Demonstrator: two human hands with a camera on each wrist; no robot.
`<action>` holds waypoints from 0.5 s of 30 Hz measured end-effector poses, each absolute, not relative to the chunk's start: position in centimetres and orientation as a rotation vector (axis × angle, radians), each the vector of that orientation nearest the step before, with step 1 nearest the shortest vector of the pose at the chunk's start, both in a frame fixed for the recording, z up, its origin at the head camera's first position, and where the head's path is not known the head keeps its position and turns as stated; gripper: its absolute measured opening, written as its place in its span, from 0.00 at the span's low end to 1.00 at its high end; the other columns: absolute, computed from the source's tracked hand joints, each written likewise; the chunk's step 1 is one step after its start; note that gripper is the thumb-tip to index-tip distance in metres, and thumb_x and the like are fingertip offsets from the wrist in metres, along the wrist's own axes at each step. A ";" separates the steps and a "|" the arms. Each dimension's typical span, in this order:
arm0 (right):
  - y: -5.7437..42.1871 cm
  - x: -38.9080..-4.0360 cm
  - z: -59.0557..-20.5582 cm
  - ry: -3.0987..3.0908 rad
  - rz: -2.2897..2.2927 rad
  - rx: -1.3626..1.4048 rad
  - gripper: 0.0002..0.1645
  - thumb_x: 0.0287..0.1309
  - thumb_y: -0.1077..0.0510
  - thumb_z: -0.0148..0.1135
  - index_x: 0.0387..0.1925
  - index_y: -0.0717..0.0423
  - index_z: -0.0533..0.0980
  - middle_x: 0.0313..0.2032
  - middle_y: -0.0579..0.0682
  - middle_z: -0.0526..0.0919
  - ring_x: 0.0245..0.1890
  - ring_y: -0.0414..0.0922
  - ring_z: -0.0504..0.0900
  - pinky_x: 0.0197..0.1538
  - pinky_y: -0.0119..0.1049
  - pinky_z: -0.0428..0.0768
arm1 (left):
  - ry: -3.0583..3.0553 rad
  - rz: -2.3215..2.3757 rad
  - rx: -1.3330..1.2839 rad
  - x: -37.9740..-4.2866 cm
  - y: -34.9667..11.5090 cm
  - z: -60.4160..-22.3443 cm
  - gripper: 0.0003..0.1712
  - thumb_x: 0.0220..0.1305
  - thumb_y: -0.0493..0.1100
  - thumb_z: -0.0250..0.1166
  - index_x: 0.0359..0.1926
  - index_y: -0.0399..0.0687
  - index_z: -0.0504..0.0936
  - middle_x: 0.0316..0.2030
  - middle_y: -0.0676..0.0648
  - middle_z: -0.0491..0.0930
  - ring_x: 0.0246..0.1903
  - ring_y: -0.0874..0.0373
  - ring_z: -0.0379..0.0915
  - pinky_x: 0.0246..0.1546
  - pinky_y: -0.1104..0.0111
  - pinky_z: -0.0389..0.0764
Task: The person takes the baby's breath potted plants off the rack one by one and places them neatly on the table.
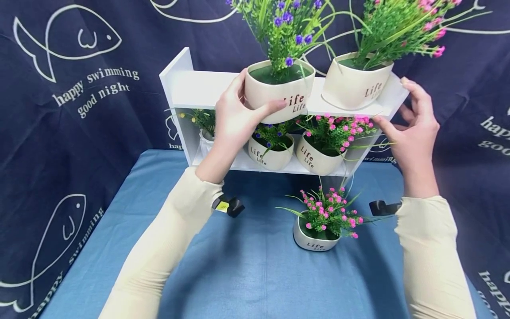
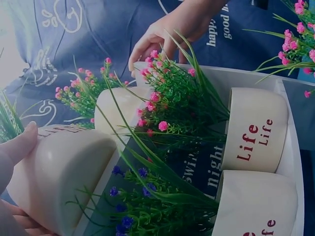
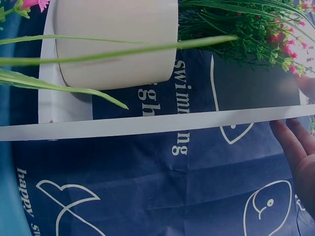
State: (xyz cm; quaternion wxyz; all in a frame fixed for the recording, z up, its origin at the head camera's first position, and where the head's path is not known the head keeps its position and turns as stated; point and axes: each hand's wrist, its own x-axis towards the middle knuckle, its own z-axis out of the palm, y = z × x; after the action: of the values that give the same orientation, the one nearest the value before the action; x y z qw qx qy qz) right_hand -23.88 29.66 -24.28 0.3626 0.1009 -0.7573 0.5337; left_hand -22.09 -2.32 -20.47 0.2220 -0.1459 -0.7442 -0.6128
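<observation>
Cream sleeves [image 1: 147, 266] rise from the frame's lower left and lower right. At upper centre the left hand [image 1: 237, 113] grips the purple-flowered pot [image 1: 268, 91], thumb [image 1: 271, 107] across its front, apparently to keep it level by the white shelf's top board [image 1: 207, 88]; at upper right the right hand [image 1: 418, 128] pinches the shelf's end panel [image 1: 394, 94], likely to brace it.

On my head feed, I see a cream pot [image 1: 268, 97] at upper centre, dark red "Life" lettering on its front, purple-blue flowers [image 1: 287, 17] and thin green leaves rising from it. It is held roughly upright at the front of the upper board [image 1: 199, 84]; I can't tell whether its base touches. The white shelf [image 1: 207, 93] stands across the frame's upper middle, its left panel [image 1: 178, 66] rising above that board.
</observation>
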 end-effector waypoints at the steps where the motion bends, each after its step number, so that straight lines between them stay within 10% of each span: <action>1: 29.7 -23.9 -24.3 -1.952 1.370 0.260 0.43 0.45 0.69 0.73 0.64 0.47 0.69 0.67 0.44 0.71 0.63 0.44 0.76 0.39 0.15 0.79 | -2.043 -1.709 -0.414 -21.9 -2.4 -20.5 0.42 0.45 0.47 0.79 0.63 0.52 0.73 0.52 0.51 0.81 0.49 0.65 0.77 0.50 0.75 0.78; 15: 29.6 -23.8 -24.3 -1.937 1.391 0.266 0.43 0.45 0.69 0.73 0.64 0.47 0.70 0.67 0.45 0.71 0.62 0.44 0.76 0.39 0.16 0.79 | -1.891 -1.780 -0.557 -20.5 -4.9 -22.6 0.48 0.44 0.33 0.78 0.68 0.44 0.67 0.64 0.46 0.73 0.63 0.63 0.70 0.64 0.74 0.70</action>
State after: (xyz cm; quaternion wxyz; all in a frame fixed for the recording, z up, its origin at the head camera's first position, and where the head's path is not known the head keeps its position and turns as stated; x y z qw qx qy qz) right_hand -23.77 29.64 -24.32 0.3627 0.1034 -0.7522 0.5404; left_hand -20.53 -4.95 -22.60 0.2404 -0.2036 -0.6912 -0.6504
